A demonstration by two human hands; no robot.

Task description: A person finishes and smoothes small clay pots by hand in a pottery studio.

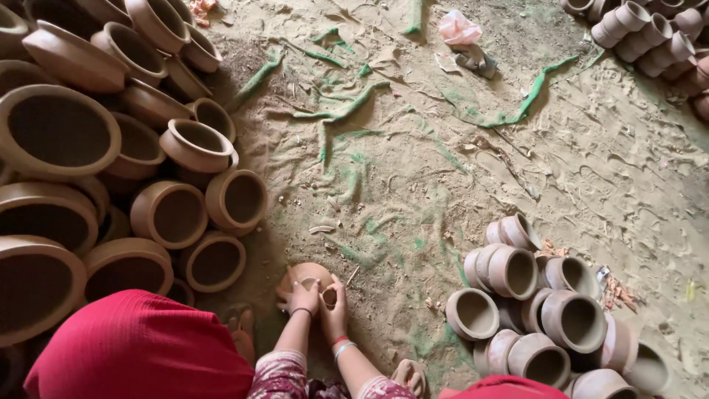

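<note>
Down on the sandy floor [443, 170], both my left hand [303, 297] and right hand [334, 304] grip one small round terracotta pot [306, 275], between a finished-looking heap of large brown clay pots [111, 170] and a cluster of little clay cups [532, 303].

The pots [196, 144] are matt, unglazed clay. The floor [413, 170] is rough, sandy earth. Red cloth [140, 347] looks finely ribbed.

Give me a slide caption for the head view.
Both hands, left hand and right hand, grip a small round terracotta pot on the sandy floor.
</note>
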